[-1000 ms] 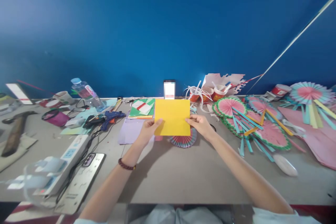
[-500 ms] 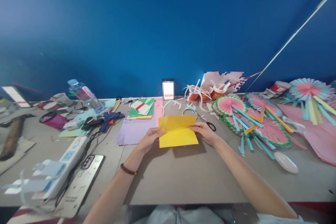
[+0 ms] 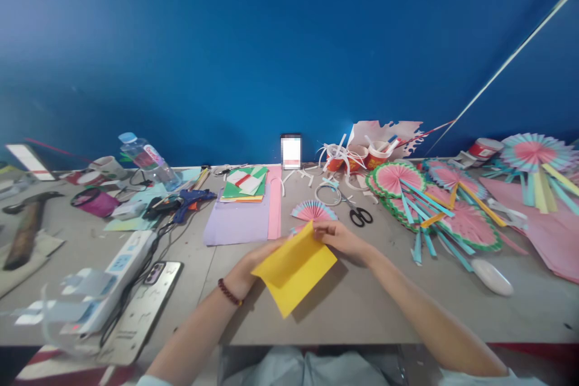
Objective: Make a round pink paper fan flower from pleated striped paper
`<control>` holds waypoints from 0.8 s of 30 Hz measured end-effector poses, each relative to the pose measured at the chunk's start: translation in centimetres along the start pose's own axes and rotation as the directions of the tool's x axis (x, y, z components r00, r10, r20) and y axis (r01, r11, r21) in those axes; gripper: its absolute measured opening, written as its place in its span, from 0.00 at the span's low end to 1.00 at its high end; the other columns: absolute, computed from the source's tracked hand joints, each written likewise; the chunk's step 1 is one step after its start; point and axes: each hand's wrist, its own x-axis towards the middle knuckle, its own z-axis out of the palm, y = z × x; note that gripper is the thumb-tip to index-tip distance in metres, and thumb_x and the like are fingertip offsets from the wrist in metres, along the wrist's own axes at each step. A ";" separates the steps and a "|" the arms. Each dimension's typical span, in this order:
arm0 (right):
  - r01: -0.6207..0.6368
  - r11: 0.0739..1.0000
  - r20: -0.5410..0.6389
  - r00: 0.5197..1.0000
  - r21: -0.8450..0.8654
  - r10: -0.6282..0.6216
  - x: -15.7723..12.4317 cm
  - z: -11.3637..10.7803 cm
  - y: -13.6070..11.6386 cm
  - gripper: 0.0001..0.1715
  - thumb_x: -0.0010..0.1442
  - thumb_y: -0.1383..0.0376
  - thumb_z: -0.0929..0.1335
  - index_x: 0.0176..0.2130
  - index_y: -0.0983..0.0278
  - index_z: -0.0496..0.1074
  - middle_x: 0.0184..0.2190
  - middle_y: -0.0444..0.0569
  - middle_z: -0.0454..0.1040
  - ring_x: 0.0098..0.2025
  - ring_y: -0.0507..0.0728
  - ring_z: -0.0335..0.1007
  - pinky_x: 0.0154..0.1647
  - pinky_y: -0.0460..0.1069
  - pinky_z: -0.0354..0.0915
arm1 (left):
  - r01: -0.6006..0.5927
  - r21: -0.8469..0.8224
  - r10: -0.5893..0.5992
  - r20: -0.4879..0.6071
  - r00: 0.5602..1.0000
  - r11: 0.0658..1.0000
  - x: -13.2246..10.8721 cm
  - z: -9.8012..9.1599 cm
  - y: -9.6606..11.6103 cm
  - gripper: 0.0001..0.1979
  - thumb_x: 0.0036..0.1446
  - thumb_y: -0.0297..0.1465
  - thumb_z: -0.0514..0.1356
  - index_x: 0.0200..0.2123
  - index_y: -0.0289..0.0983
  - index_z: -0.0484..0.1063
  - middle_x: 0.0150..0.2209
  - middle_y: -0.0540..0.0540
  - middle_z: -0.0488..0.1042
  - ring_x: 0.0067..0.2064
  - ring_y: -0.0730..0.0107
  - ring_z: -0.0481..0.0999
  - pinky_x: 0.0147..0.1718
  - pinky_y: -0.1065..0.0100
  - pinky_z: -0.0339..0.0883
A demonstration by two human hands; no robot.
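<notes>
Between my hands a creased sheet of yellow paper [image 3: 296,268] is held tilted above the grey table, one corner pointing toward me. My left hand [image 3: 265,255] grips its left side, and the paper hides most of those fingers. At the upper right edge, my right hand [image 3: 338,236] pinches the sheet between thumb and fingers. Just beyond the paper lies a small pink and blue pleated paper fan [image 3: 313,211], partly covered by it. Black-handled scissors [image 3: 360,216] rest to the right of the fan, beside a pale ring [image 3: 328,194].
Purple paper [image 3: 237,223] and a green-topped paper stack [image 3: 245,184] lie left of centre. Watermelon-patterned fans [image 3: 470,226] and a white computer mouse [image 3: 492,277] are at right. On the left are a power strip [image 3: 131,259], a phone [image 3: 147,307], a glue gun [image 3: 192,200] and a hammer [image 3: 27,226].
The yellow paper has come nearer to me and turned, with a corner now pointing down. Both hands moved with it, uncovering the small fan and the scissors' handles.
</notes>
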 end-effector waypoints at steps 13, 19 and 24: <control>0.065 0.996 -0.230 0.972 0.059 -0.050 0.9 0.5 0.5 0.24 0.50 0.46 0.70 0.32 0.64 0.69 0.22 0.45 0.75 0.23 0.53 0.72 0.17 0.45 0.66 | -0.147 0.138 0.170 -0.178 0.969 0.979 0.6 1.8 0.9 0.28 0.40 0.36 0.71 0.47 0.39 0.70 0.37 0.46 0.77 0.33 0.67 0.76 0.33 0.68 0.67; 0.142 0.989 -0.289 0.950 0.052 -0.121 0.9 1.7 0.6 0.23 0.47 0.48 0.72 0.28 0.65 0.68 0.19 0.41 0.70 0.19 0.49 0.66 0.16 0.44 0.67 | -0.165 0.173 0.202 -0.227 0.953 0.971 0.8 2.1 0.2 0.27 0.39 0.35 0.71 0.45 0.38 0.70 0.36 0.45 0.78 0.33 0.66 0.76 0.34 0.67 0.68; 0.171 0.984 -0.380 0.914 0.039 -0.144 1.1 2.1 0.7 0.22 0.44 0.50 0.74 0.28 0.64 0.68 0.19 0.40 0.69 0.16 0.49 0.65 0.15 0.46 0.66 | -0.193 0.167 0.220 -0.157 0.963 0.967 0.7 2.8 0.2 0.29 0.39 0.36 0.72 0.45 0.37 0.69 0.35 0.46 0.78 0.34 0.64 0.77 0.33 0.67 0.68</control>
